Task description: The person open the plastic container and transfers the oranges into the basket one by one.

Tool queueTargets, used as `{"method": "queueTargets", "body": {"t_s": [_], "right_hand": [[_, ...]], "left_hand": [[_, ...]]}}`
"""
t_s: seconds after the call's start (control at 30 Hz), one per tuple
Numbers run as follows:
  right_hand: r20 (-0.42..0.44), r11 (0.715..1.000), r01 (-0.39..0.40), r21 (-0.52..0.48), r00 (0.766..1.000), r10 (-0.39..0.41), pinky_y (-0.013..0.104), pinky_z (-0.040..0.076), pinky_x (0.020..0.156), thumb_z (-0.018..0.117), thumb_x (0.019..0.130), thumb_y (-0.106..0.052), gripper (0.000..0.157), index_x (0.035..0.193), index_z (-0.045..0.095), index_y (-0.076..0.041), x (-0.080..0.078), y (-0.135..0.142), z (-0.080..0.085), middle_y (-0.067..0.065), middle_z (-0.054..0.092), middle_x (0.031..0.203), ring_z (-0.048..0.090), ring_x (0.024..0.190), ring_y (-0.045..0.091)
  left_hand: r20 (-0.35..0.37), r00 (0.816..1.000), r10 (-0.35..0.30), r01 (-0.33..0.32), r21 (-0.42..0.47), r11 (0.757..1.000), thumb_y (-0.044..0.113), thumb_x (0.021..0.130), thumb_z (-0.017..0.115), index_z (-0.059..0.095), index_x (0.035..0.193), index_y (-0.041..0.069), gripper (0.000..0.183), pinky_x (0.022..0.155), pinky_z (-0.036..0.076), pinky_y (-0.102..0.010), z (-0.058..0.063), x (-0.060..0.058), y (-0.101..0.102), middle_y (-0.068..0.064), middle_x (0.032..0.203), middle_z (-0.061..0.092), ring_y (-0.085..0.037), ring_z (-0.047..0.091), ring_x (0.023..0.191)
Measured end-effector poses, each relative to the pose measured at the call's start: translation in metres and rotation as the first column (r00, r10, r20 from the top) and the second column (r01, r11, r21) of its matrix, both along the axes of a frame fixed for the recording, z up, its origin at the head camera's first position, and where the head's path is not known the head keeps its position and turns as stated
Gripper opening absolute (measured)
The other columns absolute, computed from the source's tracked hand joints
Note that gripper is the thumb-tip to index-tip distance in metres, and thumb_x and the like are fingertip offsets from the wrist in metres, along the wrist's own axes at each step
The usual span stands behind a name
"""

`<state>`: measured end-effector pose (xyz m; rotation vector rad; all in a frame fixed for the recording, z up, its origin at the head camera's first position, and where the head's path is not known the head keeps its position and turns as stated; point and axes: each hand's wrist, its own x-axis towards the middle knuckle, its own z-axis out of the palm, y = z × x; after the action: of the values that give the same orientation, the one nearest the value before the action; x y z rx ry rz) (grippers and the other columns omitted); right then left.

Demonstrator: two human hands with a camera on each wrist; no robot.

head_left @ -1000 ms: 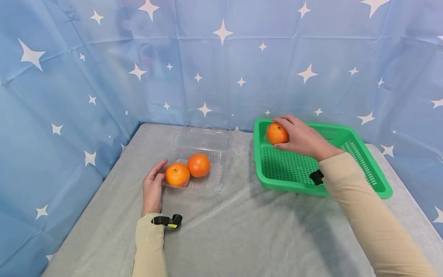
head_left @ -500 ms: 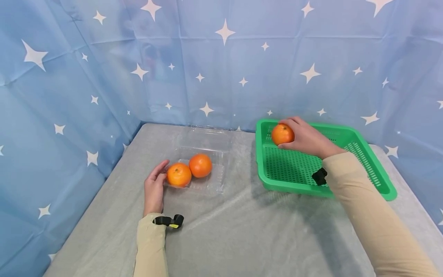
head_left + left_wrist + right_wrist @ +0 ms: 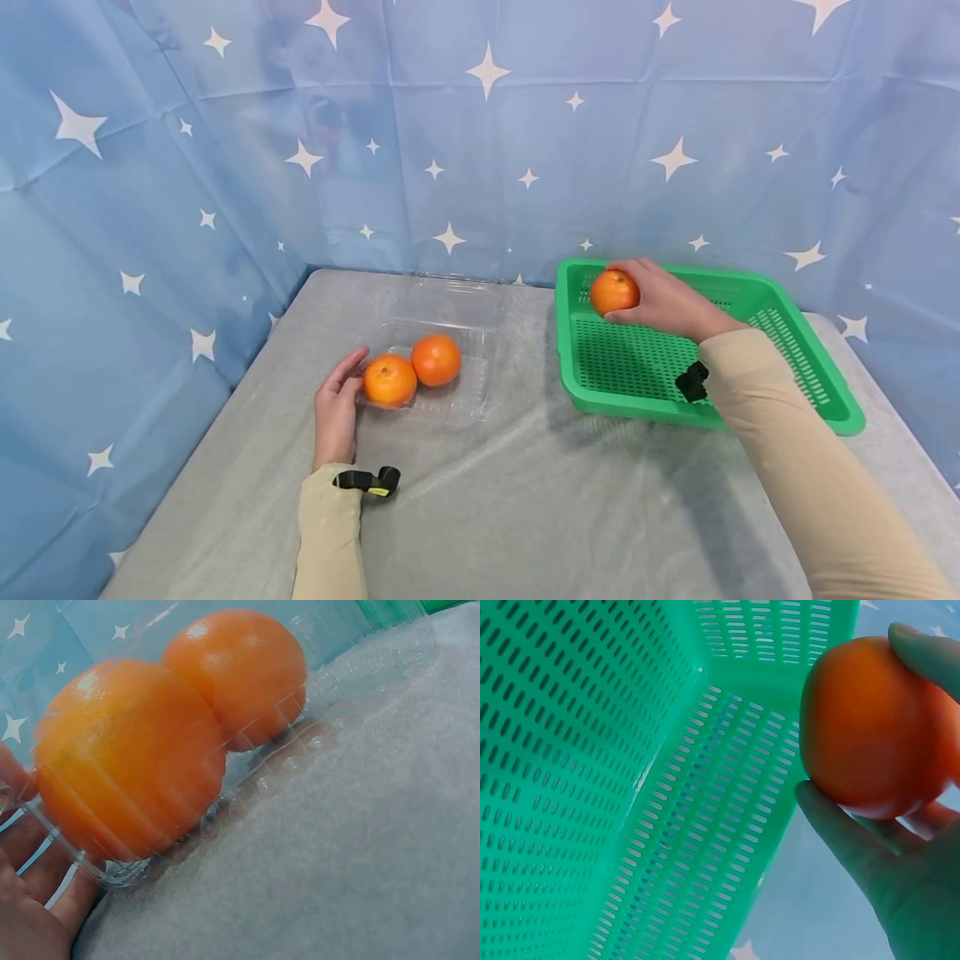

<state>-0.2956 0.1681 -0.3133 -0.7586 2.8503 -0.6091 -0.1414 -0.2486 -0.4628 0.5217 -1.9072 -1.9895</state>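
Observation:
My right hand [image 3: 663, 302] grips an orange [image 3: 615, 292] over the back left corner of a green plastic basket [image 3: 573, 379]. In the right wrist view, fingers and thumb sit around the orange [image 3: 877, 727], beside the slotted basket wall [image 3: 697, 817]. On the left, a clear hinged plastic container [image 3: 468, 400] stands with its lid [image 3: 457, 300] folded back. Inside it two oranges [image 3: 389, 381] [image 3: 437, 360] lie side by side. My left hand [image 3: 337, 408] rests against the container's left side, its fingers [image 3: 52, 877] extended along the clear wall near the closer orange [image 3: 131, 761].
A grey cloth [image 3: 480, 508] covers the table. Behind and to the left hangs a blue curtain [image 3: 420, 125] with white stars, close to the back edge. A gap of cloth separates container from basket. Each wrist wears a black camera strap [image 3: 367, 481].
The right hand has shifted slightly right with the orange over the basket. The left hand stays at the container, and the two oranges there keep their places.

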Motion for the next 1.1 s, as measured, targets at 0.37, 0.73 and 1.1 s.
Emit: {"method": "queueTargets", "body": {"t_s": [0.37, 0.73, 1.1], "right_hand": [[0.031, 1.0, 0.02, -0.018, 0.999, -0.02, 0.046, 0.044, 0.071, 0.069, 0.074, -0.037, 0.082, 0.138, 0.025, -0.01, -0.008, -0.001, -0.006, 0.014, 0.031, 0.128, 0.047, 0.098, 0.03], [0.063, 0.998, 0.03, -0.052, 0.998, -0.026, 0.04, 0.044, 0.07, 0.069, 0.07, -0.047, 0.073, 0.128, 0.039, -0.014, -0.017, -0.004, -0.017, 0.004, 0.043, 0.115, 0.049, 0.09, 0.023], [0.085, 0.999, 0.032, -0.021, 0.996, -0.03, 0.043, 0.044, 0.072, 0.066, 0.071, -0.051, 0.077, 0.131, 0.038, -0.014, -0.019, -0.007, -0.027, 0.005, 0.046, 0.118, 0.05, 0.093, 0.024]], "left_hand": [[-0.008, 1.0, -0.004, 0.004, 0.007, 1.0, 0.008, 0.086, 0.041, 0.056, 0.121, 0.025, 0.041, 0.096, 0.033, -0.035, 0.001, 0.0, -0.001, 0.008, 0.124, 0.051, -0.01, 0.045, 0.114], [-0.001, 1.0, -0.017, 0.017, -0.001, 1.0, 0.01, 0.087, 0.041, 0.056, 0.121, 0.026, 0.04, 0.097, 0.033, -0.034, 0.003, 0.0, -0.002, 0.01, 0.124, 0.05, -0.009, 0.044, 0.113], [0.003, 1.0, -0.018, 0.018, 0.009, 1.0, 0.01, 0.087, 0.041, 0.056, 0.12, 0.026, 0.041, 0.096, 0.034, -0.031, 0.003, 0.001, -0.002, 0.012, 0.122, 0.051, -0.006, 0.045, 0.111]]}}
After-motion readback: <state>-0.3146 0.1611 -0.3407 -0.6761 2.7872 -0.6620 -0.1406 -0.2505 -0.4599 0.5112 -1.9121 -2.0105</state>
